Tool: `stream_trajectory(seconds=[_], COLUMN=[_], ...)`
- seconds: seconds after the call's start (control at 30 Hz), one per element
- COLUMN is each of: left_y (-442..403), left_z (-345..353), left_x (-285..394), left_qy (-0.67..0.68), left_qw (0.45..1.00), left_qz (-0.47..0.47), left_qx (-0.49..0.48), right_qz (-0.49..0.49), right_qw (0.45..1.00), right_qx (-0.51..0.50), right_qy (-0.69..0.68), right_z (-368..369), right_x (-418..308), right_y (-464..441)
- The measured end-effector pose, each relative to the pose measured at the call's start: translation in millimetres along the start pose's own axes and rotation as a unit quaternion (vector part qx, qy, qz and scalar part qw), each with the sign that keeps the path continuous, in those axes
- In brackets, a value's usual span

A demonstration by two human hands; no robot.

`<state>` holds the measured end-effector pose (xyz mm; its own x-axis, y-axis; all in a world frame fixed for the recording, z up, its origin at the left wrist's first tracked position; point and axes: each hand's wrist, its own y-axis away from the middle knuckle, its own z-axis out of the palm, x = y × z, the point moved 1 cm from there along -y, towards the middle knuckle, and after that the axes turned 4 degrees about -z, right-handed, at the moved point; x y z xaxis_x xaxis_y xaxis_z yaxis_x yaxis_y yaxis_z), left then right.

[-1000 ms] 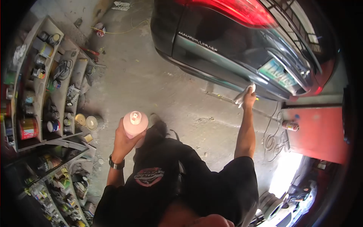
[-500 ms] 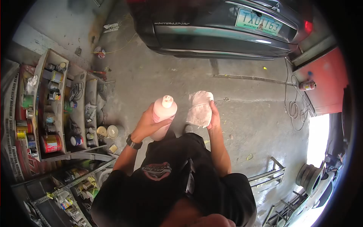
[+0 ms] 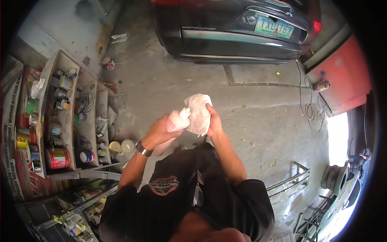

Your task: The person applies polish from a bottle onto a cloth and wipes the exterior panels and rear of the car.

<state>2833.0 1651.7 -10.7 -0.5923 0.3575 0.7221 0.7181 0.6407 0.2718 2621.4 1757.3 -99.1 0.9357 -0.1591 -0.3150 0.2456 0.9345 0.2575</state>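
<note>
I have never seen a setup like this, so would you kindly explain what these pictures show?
There is no machine here: these are a person's own bare hands. All the pictures come from one camera worn on the head, looking forward and down, and its wide lens bends the edges.

The left hand, with a dark watch on its wrist, grips a pale pink bottle, tilted. The right hand holds a whitish cloth beside the bottle's tip; whether they touch is unclear.

Beyond the hands, the back of a dark car stands over a grey floor. At the picture's left, shelves hold tins, among them a red one.
</note>
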Motion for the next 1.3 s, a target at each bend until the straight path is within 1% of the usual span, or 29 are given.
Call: stream_trajectory(seconds=[0.2, 0.3, 0.37, 0.5, 0.6, 0.7, 0.8, 0.9, 1.07, 1.3], left_y=[28.8, 30.9, 27.3, 10.3, -9.7, -32.4, -58.1, -86.3, -134.6, -183.5], left_z=[-25.8, -40.6, -53.2, -79.4, -90.6, -99.1, -102.9, -106.4, -112.6, -107.6], left_x=[-47.2, -56.0, -48.9, -28.9, -10.5, 0.4, 25.6, 42.4, 81.8, 111.0], left_qy=[-0.097, -0.133, -0.159, -0.215, -0.284, -0.329, -0.388, -0.410, -0.450, -0.463], left_qw=[0.994, 0.990, 0.985, 0.974, 0.955, 0.935, 0.914, 0.902, 0.885, 0.876], left_qz=[-0.024, 0.009, 0.017, 0.048, 0.056, 0.114, 0.091, 0.118, 0.103, 0.125], left_qx=[-0.035, -0.054, -0.060, -0.051, -0.058, -0.060, -0.076, -0.064, -0.062, -0.054], right_qz=[0.044, 0.041, 0.031, 0.006, -0.017, -0.030, -0.043, -0.033, -0.026, -0.015], right_qw=[0.999, 0.999, 0.999, 1.000, 1.000, 0.998, 0.997, 0.996, 0.994, 0.995], right_qx=[0.001, 0.000, 0.009, -0.005, -0.004, -0.010, -0.001, -0.010, -0.019, -0.027], right_qy=[0.004, -0.001, -0.007, -0.020, -0.026, -0.048, -0.069, -0.087, -0.100, -0.095], right_z=[17.7, 22.3, 26.5, 46.6, 52.6, 54.8, 54.2, 57.8, 60.1, 53.2], right_x=[74.8, 87.8, 87.1, 77.6, 71.4, 66.5, 51.6, 27.5, -16.4, -64.7], right_y=[8.5, 9.9, 8.2, 3.6, -6.5, -19.7, -37.7, -56.5, -91.2, -122.2])
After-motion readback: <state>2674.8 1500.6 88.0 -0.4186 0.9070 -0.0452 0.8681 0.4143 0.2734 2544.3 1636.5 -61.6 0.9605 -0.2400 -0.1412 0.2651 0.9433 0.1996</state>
